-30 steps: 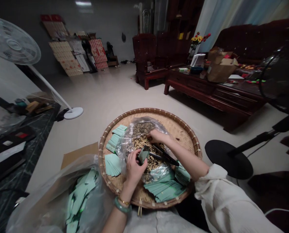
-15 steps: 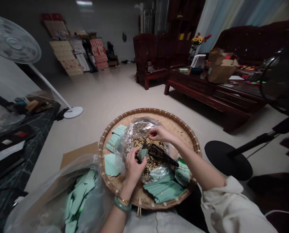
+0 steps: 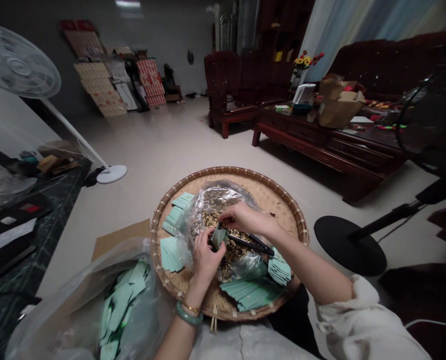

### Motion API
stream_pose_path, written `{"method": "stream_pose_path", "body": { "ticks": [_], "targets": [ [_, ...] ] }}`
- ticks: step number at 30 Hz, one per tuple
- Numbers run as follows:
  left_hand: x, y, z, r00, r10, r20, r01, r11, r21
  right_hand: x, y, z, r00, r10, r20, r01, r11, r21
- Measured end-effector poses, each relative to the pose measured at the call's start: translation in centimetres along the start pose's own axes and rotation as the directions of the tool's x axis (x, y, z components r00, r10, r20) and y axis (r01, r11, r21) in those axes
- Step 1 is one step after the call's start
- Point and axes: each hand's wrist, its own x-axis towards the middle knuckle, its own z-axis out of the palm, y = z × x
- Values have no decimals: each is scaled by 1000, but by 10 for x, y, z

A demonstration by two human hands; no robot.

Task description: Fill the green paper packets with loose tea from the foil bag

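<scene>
My left hand (image 3: 207,257) is closed around a small green packet (image 3: 219,238), its top edge tilted up. Above it my right hand (image 3: 243,217) has its fingertips pinched together at the packet's top; whatever is between them is too small to make out. Both hands are over a clear plastic bag (image 3: 223,192), spread open and filled with a loose dark and tan dried mix (image 3: 235,259). Black tongs (image 3: 255,245) lie on the mix, partly behind my right forearm. The bag sits in a round woven bamboo tray (image 3: 283,192).
Flat green packets (image 3: 251,294) fan out along the tray's near side, with more stacks (image 3: 171,255) at its left. A large plastic bag (image 3: 69,305) of green packets stands left. Two floor fans, a white one (image 3: 112,174) and a black one (image 3: 350,245), flank the tray.
My right hand has moved left and down, from above the mix to the top of the green packet. My left hand stays in place with the packet.
</scene>
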Motion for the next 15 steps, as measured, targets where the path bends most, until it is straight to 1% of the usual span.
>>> {"method": "stream_pose_path", "body": {
  "ticks": [4, 8, 10, 13, 15],
  "targets": [
    [0, 1, -1, 1000, 7, -8, -7, 1000, 4, 1, 1, 0, 997, 65, -30, -64, 997, 40],
    [0, 2, -3, 1000, 2, -1, -2, 1000, 3, 2, 8, -1, 981, 161, -107, -145, 979, 147],
    [-1, 3, -4, 1000, 1, -1, -1, 1000, -7, 1, 10, -1, 967, 203, -155, -176, 969, 172],
    [-2, 4, -4, 1000, 9, -15, -10, 1000, -24, 0, 9, 0, 957, 189, -220, -166, 979, 118],
    [-3, 3, -3, 1000, 19, -13, -19, 1000, -23, -1, 5, 3, 961, 162, -224, -144, 985, 95]
  ]
}}
